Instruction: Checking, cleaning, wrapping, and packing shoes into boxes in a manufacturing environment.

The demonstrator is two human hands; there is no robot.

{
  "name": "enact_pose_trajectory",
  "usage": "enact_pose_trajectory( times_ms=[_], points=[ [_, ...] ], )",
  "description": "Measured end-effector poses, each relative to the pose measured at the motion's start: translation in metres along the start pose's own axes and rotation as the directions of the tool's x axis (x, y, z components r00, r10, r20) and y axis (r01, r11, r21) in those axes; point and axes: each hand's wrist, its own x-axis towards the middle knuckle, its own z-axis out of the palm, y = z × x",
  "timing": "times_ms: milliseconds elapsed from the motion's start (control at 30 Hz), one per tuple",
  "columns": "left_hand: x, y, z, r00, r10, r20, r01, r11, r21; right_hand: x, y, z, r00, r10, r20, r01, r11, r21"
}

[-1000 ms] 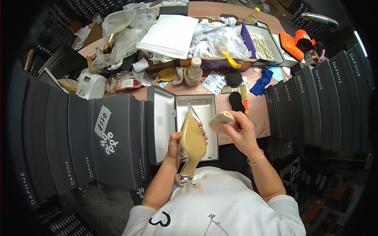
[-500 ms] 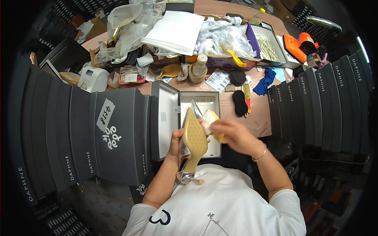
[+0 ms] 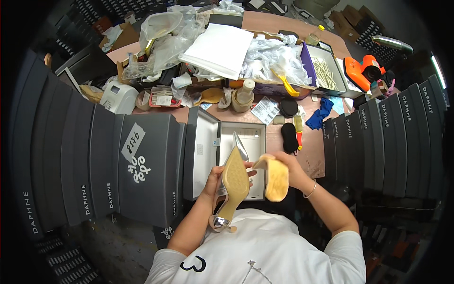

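— Pink tabletop (image 3: 311, 144) is noted. How is the silver high-heeled shoe (image 3: 236, 180) held?
— It is gripped by the left hand (image 3: 215, 182), fingers wrapped round it, sole faced toward the wearer, apparently for steadiness. Just beside it, a yellowish pad (image 3: 278, 181) is pinched in the right hand's (image 3: 292, 173) fingers.
— Axis?
— Near to far: the heel is placed by the white shirt (image 3: 283, 246), the toe pointed away, toward the open box (image 3: 201, 165).

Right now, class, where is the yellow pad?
In the head view, the yellow pad is in the right hand, just right of the high-heeled shoe.
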Motion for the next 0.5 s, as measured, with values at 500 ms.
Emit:
enact_pose_trajectory(
  times_ms=[500],
  points=[
    [0.013,-0.006,-0.036,0.985,-0.015,-0.172,-0.002,0.995,-0.101,0.144,0.034,-0.064,0.861,-0.164,-0.482,0.04,0.966,-0.257]
  ],
)
